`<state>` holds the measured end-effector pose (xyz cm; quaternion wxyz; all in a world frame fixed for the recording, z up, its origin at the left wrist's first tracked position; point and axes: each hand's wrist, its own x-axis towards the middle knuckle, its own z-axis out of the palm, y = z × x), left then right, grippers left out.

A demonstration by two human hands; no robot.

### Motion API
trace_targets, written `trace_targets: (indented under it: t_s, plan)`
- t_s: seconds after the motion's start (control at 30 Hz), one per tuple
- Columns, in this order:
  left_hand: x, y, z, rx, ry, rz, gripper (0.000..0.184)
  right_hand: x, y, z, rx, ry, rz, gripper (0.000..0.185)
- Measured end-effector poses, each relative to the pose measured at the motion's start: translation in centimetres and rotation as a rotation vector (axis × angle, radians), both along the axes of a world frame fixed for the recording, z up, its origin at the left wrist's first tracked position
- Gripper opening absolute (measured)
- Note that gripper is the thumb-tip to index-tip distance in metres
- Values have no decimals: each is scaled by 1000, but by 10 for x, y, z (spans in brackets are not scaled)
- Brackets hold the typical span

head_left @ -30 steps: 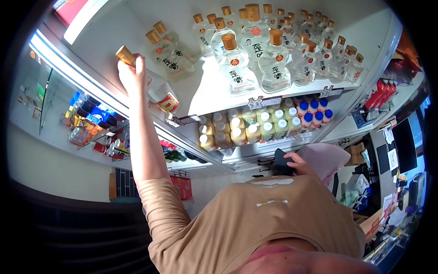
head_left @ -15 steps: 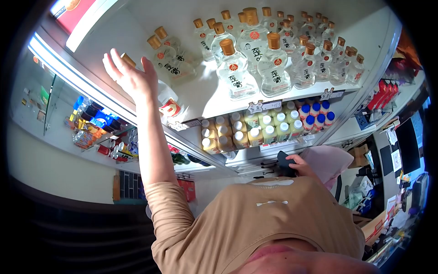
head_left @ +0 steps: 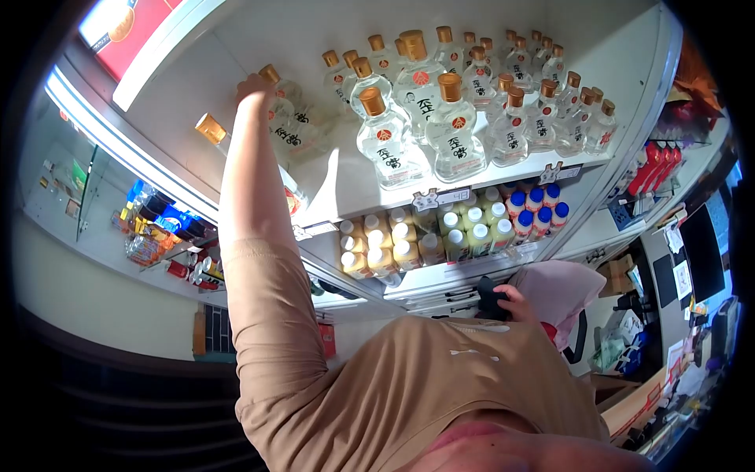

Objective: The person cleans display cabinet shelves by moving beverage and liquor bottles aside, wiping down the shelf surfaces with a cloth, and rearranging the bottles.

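Note:
At the left of the shelf, my left hand (head_left: 253, 86) reaches up with curled fingers, closed over the top of a clear liquor bottle (head_left: 285, 135). The hand hides that bottle's cap. Right behind it shows the gold cap (head_left: 270, 75) of another bottle. Nearer the shelf's left edge, a separate gold-capped bottle (head_left: 211, 128) stands partly behind my forearm. Low in front of my body, my right hand (head_left: 515, 302) grips a dark grey object (head_left: 492, 299) whose kind I cannot make out.
Many gold-capped clear bottles (head_left: 391, 145) stand on the white shelf (head_left: 354, 185). Below are drinks with white caps (head_left: 379, 238) and blue caps (head_left: 537, 212). A glass-sided shelf with soft drinks (head_left: 169, 212) is at left. A cluttered desk with a monitor (head_left: 702, 236) is at right.
My left hand has moved inward from the bottle near the shelf's left edge to one further in, and its spread fingers have closed. My right hand still holds the dark object.

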<state>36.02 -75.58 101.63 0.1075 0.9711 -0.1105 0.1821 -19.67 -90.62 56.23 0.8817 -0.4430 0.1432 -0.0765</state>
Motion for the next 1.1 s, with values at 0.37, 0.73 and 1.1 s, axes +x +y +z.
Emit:
trace_targets:
  t_s: [0.37,0.73,1.1]
  plan:
    - [-32,-29,23,50,-27,-387,36,-18,-10,-6,-174,19,-70,36]
    - [-61,-58,23,137,-43,-322,39,-17,3,14,66,18,-61,34]
    - [-90,-73,30,224,-5,-322,43,-5,-1,15,-80,-13,-25,35]
